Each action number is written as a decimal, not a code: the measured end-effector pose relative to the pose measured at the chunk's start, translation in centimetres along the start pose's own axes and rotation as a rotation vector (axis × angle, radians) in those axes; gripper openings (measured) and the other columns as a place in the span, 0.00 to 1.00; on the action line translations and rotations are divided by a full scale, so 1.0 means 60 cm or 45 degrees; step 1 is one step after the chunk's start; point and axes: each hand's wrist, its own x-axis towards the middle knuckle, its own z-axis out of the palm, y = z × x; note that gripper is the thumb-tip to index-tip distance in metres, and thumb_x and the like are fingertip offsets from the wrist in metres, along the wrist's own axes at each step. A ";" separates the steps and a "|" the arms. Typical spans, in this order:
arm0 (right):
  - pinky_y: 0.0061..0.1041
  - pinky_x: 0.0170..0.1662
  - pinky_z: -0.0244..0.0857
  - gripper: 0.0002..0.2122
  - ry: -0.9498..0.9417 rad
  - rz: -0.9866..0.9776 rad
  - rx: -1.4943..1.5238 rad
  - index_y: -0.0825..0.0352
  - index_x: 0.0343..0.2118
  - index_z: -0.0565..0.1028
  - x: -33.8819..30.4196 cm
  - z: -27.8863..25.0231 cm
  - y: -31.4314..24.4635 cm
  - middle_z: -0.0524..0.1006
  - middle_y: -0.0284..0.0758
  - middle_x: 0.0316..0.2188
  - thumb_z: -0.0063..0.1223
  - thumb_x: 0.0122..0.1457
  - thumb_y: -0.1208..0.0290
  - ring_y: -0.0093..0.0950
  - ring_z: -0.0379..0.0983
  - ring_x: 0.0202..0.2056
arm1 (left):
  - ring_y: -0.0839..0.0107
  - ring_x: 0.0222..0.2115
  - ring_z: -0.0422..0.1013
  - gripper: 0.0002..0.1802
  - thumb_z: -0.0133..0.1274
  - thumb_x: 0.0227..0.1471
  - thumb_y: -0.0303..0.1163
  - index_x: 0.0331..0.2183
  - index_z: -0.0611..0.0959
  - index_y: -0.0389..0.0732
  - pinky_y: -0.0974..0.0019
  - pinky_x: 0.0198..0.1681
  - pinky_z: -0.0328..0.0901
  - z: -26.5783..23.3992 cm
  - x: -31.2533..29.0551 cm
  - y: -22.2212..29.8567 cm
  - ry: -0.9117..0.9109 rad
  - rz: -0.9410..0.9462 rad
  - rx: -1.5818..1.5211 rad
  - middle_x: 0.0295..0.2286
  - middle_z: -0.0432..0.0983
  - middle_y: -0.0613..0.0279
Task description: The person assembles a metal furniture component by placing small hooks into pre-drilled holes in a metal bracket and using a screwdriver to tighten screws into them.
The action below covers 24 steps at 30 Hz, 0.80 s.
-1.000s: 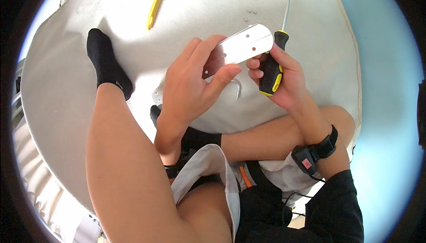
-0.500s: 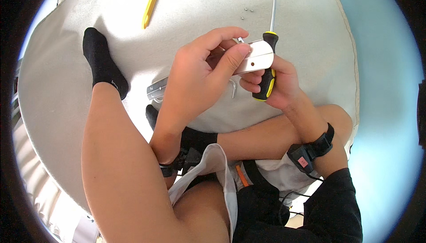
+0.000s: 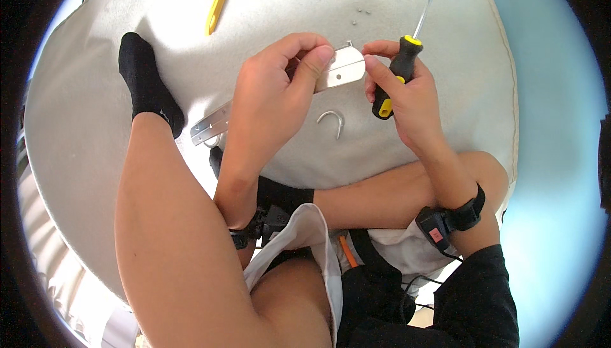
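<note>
My left hand [image 3: 273, 93] grips a long silver metal hook rail [image 3: 216, 122] near its rounded right end, thumb on top. The rail slants below that hand, and its middle is hidden by the hand and wrist. A small metal piece [image 3: 349, 44], perhaps a screw, sticks up at the rail's far edge. In my right hand [image 3: 417, 103] rests a black and yellow screwdriver [image 3: 402, 68], its shaft pointing away. The right thumb and index finger are by the rail's rounded end. A curved metal hook [image 3: 334, 121] shows below the rail; whether it is attached I cannot tell.
Several small screws [image 3: 361, 12] lie on the pale round cloth surface [image 3: 178, 4] beyond my hands. A yellow-handled brush [image 3: 219, 1] lies at the far left. My bent legs and black-socked foot [image 3: 149, 81] border the work area.
The rail and my left hand have shifted left. My right hand has come away from under the rail, and the screwdriver has swung rightward. More of the hook shows.
</note>
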 end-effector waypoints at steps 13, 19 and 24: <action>0.18 0.35 0.68 0.12 -0.022 -0.346 -0.483 0.67 0.38 0.78 -0.013 0.007 -0.005 0.81 0.30 0.29 0.66 0.53 0.68 0.18 0.76 0.30 | 0.83 0.25 0.66 0.13 0.53 0.61 0.34 0.38 0.82 0.32 0.78 0.29 0.63 0.017 0.005 0.005 -0.014 0.045 0.009 0.25 0.75 0.69; 0.17 0.28 0.65 0.12 -0.215 -0.044 -0.081 0.69 0.36 0.76 -0.003 0.000 0.001 0.80 0.32 0.26 0.66 0.53 0.68 0.16 0.73 0.25 | 0.78 0.22 0.67 0.11 0.53 0.60 0.31 0.37 0.82 0.32 0.72 0.27 0.64 0.023 0.009 0.002 0.018 0.091 0.098 0.22 0.74 0.63; 0.16 0.25 0.63 0.13 -0.209 -0.084 -0.033 0.69 0.38 0.75 -0.003 -0.002 0.006 0.78 0.29 0.25 0.65 0.54 0.69 0.15 0.70 0.22 | 0.66 0.22 0.70 0.08 0.52 0.58 0.27 0.36 0.82 0.33 0.66 0.28 0.65 0.018 0.013 -0.011 0.071 0.303 0.268 0.25 0.75 0.55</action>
